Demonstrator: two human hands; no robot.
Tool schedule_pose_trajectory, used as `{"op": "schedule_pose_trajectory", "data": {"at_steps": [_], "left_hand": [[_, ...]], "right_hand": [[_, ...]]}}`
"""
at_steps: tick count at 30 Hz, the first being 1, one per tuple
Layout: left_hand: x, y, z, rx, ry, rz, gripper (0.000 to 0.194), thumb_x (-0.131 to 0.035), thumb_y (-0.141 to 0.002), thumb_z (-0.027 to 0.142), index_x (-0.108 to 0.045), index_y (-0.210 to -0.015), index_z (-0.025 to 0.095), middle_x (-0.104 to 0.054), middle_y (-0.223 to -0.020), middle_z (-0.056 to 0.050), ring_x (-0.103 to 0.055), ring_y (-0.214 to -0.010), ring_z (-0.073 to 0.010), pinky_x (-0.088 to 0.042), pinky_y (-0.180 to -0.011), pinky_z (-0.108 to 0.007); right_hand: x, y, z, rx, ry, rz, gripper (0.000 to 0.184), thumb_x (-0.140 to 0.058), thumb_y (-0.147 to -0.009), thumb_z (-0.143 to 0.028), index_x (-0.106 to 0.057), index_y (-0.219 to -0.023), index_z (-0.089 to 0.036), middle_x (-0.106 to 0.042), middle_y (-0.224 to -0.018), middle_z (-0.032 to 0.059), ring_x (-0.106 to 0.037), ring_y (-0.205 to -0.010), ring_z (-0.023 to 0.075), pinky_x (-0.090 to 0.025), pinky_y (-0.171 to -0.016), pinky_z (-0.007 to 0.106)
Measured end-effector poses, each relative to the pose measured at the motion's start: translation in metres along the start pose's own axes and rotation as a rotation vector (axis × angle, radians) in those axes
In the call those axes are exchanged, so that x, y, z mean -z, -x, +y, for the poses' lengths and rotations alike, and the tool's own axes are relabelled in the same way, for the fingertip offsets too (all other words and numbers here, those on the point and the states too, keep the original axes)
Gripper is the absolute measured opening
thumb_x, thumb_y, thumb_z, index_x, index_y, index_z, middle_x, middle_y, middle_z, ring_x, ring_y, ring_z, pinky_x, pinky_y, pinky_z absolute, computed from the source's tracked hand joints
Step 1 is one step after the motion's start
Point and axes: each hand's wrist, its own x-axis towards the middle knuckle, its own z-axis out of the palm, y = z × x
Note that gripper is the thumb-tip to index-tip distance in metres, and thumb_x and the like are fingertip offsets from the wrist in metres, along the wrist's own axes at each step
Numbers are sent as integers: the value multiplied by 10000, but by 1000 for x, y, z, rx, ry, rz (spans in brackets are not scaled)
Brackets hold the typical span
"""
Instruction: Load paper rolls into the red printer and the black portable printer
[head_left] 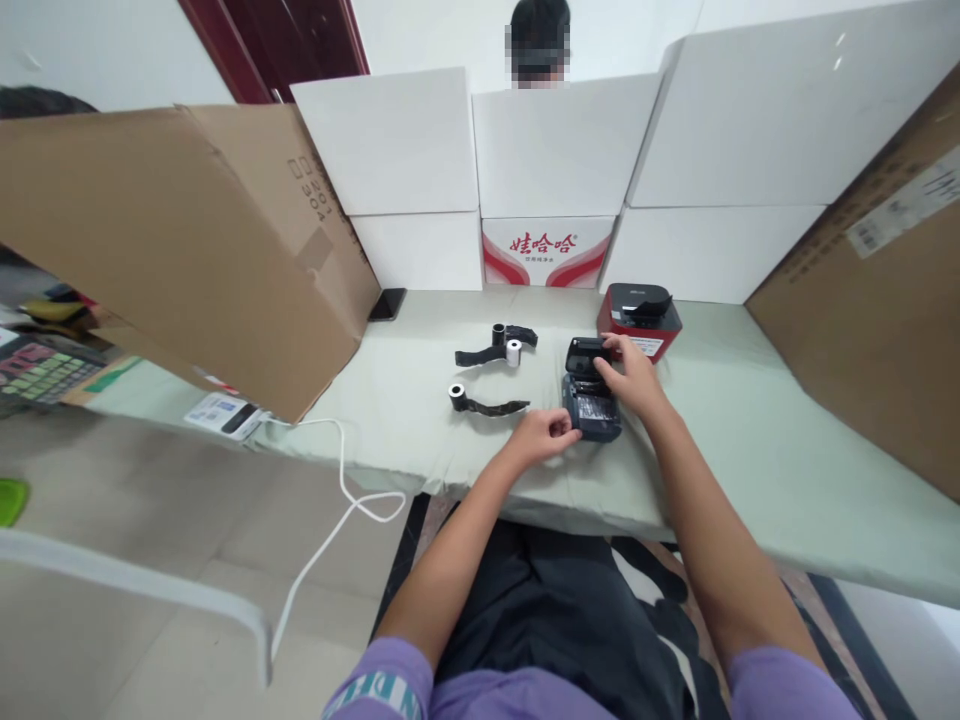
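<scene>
A small dark portable printer [598, 425] lies on the cloth-covered table with its lid [581, 357] raised, showing the compartment inside. My left hand [541, 437] has its fingers curled, with the tips against the printer's lower left side. Around the right edge of the raised lid, my right hand [631, 375] closes its thumb and fingers. To the left lie several small rolls with black strips pulled out: a white-ended roll [457, 397] nearest me, another white-ended roll [513, 352] and a black roll [499, 334] farther back.
Behind my right hand stands a red and black box-shaped device [640, 318]. A phone [388, 304] rests by the cardboard box [247, 230] on the left. White boxes [555, 150] wall off the back, with a person behind them. A white cable [343, 465] hangs over the front edge.
</scene>
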Motion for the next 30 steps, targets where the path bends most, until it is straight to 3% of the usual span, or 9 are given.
{"op": "schedule_pose_trajectory", "data": {"at_steps": [3,5,8,12,16,20,23,27,30], "left_hand": [[1,1,1,-49,-21,81,184,-656,-834,327,-539,-776,197,-496,-660,62,-453,-610,-99,-381,-632,-231],[1,1,0,-102,-46,161,135,-648,-824,284,-556,-876,200,-559,-795,31,-494,-676,-110,-420,-673,-239],[1,0,0,-174,-41,230,238,-621,-801,203,-561,-1031,197,-625,-1143,-63,-549,-795,-124,-459,-701,-248],[1,0,-1,-177,-20,184,463,-553,-778,113,-551,-1232,206,-532,-1504,-107,-589,-900,-140,-493,-713,-256],[1,0,-1,-143,-26,133,739,-492,-775,77,-398,-1492,228,-531,-1548,-94,-626,-970,-159,-525,-888,-302],[0,0,0,-108,-78,103,782,-450,-798,66,-305,-1549,227,-506,-1582,-100,-647,-1015,-179,-515,-999,-351],[-2,-1,4,-57,-211,94,743,-455,-809,71,-354,-1528,227,-564,-1529,-94,-656,-1087,-211,-509,-1031,-384],[-6,-4,13,-42,-428,107,693,-468,-801,61,-444,-1480,194,-606,-1460,-124,-590,-1294,-282,-462,-1095,-452],[-8,-5,16,-28,-467,108,687,-462,-805,49,-451,-1474,203,-612,-1452,-119,-591,-1302,-282,-448,-1107,-465]], "right_hand": [[7,17,-4,59,-20,22,175,-521,-934,-353,-631,-987,-228,-725,-1178,125,-631,-1116,301,-469,-1016,463],[12,32,-7,84,16,-10,259,-478,-980,-393,-673,-961,-223,-745,-1090,124,-646,-1088,300,-477,-991,450],[14,51,-11,75,45,-83,408,-388,-1030,-435,-728,-1034,-211,-752,-1081,128,-656,-1077,296,-483,-969,434],[16,54,-17,33,80,-122,521,-299,-1055,-441,-749,-1096,-183,-756,-1070,142,-651,-1073,300,-483,-954,429],[22,46,-25,-10,130,-174,546,-285,-1057,-438,-768,-1037,-185,-764,-1059,144,-645,-1074,298,-476,-937,408],[30,39,-35,-63,222,-272,640,-254,-1061,-502,-753,-806,-192,-748,-896,147,-661,-893,271,-458,-828,362],[33,34,-45,-111,313,-342,685,-235,-1055,-543,-728,-726,-200,-702,-761,137,-641,-781,264,-417,-734,352],[34,29,-55,-150,375,-419,696,-261,-1033,-612,-739,-726,-210,-699,-772,143,-656,-825,288,-390,-707,348],[36,29,-57,-181,344,-461,720,-246,-1028,-638,-740,-720,-214,-715,-770,144,-668,-800,292,-400,-714,350]]}}
